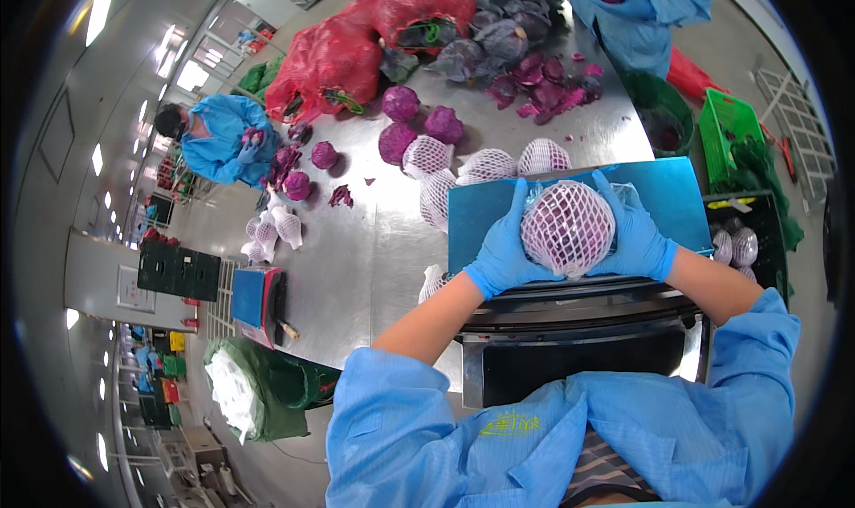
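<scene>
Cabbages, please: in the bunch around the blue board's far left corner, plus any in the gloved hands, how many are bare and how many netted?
Bare purple cabbages: 3
Netted cabbages in the bunch: 4
Held netted cabbage, between left hand and right hand: 1
Total: 8

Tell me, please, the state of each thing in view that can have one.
left hand: gloved, against the held cabbage's left side
right hand: gloved, against its right side
held cabbage: in white net, between both hands
bare cabbages: without net, on the table
netted cabbages: in white net
red sacks: bulging
loose leaves: heaped
</scene>
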{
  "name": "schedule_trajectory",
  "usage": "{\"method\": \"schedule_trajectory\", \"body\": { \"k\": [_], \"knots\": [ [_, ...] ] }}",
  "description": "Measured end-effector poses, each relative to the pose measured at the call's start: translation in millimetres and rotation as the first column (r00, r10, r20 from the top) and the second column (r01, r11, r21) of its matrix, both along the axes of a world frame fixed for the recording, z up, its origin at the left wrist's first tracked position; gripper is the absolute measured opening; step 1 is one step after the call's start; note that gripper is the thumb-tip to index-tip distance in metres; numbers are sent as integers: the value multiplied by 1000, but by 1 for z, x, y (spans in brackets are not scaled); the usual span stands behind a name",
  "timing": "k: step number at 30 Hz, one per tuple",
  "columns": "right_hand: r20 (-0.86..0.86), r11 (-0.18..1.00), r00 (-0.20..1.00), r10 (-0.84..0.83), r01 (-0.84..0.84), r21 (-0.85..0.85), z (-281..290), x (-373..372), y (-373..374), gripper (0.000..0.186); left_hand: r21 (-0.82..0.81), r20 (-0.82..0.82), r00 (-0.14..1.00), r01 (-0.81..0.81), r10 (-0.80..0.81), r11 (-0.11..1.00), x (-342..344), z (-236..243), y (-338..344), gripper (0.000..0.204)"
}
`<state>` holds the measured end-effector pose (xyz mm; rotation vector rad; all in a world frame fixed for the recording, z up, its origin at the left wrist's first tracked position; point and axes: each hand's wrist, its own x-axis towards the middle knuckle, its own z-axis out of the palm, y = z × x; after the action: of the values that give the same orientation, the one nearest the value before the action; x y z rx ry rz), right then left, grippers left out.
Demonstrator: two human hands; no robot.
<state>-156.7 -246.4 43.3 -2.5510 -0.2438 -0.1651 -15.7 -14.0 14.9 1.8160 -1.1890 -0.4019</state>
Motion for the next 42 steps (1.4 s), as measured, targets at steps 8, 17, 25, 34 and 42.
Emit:
{"method": "schedule_trajectory", "body": {
  "k": [8, 17, 25, 34, 42],
  "knots": [
    [139, 712, 990, -29, -77, 698, 92, -23, 23, 116, -299, -509, 861, -179, 2, 937, -43, 99, 9, 98],
    [-632, 487, 743, 222, 477, 732, 44, -201, 119, 94, -196, -906, -420, 300, -55, 934, -213, 28, 94, 82],
    [-684, 387, 715, 144, 595, 704, 35, -220, 132, 77, 406, -676, 707, 123, 207, 905, -209, 68, 157, 64],
    [-742, 412, 658, 132, 644, 645, 28, -213, 129, 63, 222, -974, -52, 17, 223, 975, -224, -37, 156, 78],
    [-769, 394, 637, 58, 693, 603, 22, -221, 139, 64, -344, -800, 588, -611, 118, 713, -280, 55, 140, 31]
  ]
}}
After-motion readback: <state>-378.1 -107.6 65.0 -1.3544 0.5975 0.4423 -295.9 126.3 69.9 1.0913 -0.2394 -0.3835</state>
